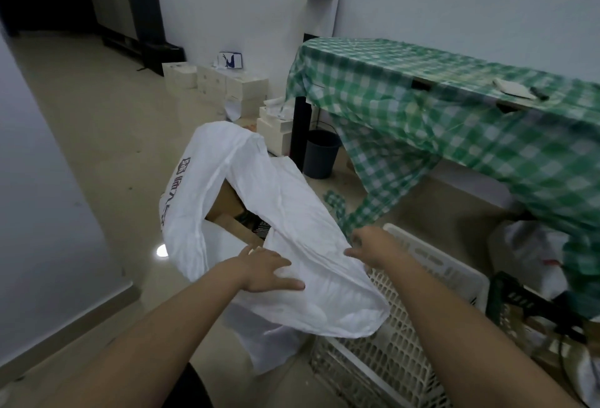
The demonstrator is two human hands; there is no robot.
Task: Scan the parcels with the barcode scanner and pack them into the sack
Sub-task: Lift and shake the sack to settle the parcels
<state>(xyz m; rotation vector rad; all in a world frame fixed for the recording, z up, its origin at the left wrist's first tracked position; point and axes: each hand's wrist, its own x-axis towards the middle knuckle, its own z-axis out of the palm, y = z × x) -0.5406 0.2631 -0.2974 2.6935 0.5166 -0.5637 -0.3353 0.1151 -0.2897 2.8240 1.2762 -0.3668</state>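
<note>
Two hands work the white sack (292, 213), and the risks start there. The near part of the sack's mouth is folded over and draped onto the white crate (422, 277) at near right, so the opening is only partly held. If either hand lets go, I judge the loose cloth could flop across the gap and block the next parcel. The sack is soft and stands on the floor (81, 148) with nothing rigid propping it, so a hard tug toward the crate could tip it and spill what is inside.

Left hand (264, 269): fingers spread and nearly straight, lying flat on the folded cloth at the near rim, pressing rather than gripping. Right hand (370, 243): fingers curled, seeming to pinch the sack's edge at its right side, just above the crate; how firm that hold is I cannot tell.

Farther in, brown cardboard parcels (227, 209) show through the open mouth, already inside the sack. Neither hand holds a scanner. A small dark object (540, 94) lies on the green checked tabletop (454, 105) at far right, too blurred to name; if it is the scanner, it sits well apart from both hands.
</note>
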